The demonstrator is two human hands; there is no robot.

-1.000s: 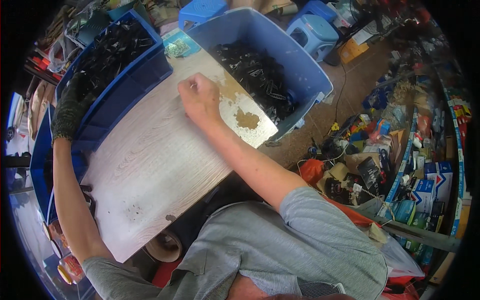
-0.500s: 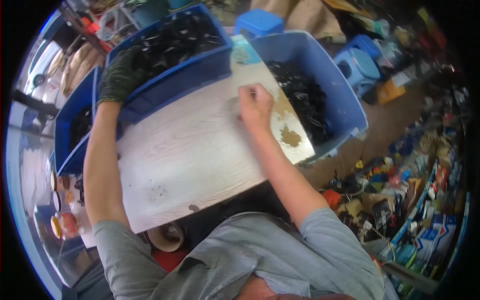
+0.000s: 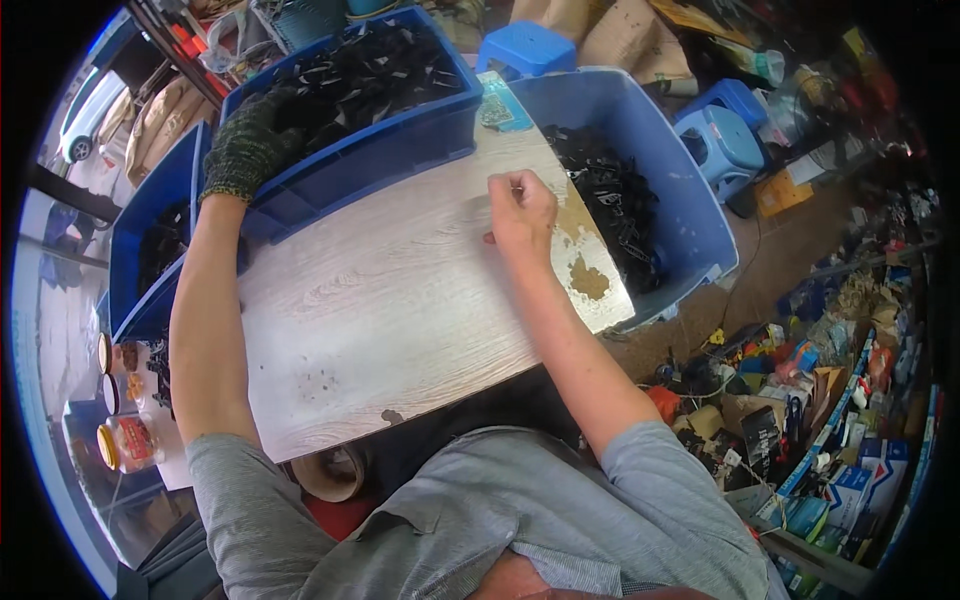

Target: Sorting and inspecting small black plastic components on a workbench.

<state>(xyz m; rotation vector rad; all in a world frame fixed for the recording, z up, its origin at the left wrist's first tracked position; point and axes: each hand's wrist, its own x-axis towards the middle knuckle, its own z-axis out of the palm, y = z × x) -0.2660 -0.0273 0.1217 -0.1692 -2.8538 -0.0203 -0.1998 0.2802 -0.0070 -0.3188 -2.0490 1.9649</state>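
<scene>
My left hand, in a dark knitted glove, reaches over the rim of a blue crate full of black parts; whether it grips any is hidden. My right hand is bare and rests on the pale wooden board, fingers curled shut around a small thin thing that I cannot make out. The board spans between the crates. Right of that hand stands a larger blue bin holding more black parts.
A second blue crate sits at the left. Blue plastic stools stand beyond the bin. Jars with lids are at lower left. Cluttered boxes and packets cover the floor on the right. A small teal card lies on the board's far end.
The view has shifted, so the board and crates sit lower and more central. My left hand stays at the crate; my right hand stays curled on the board.
</scene>
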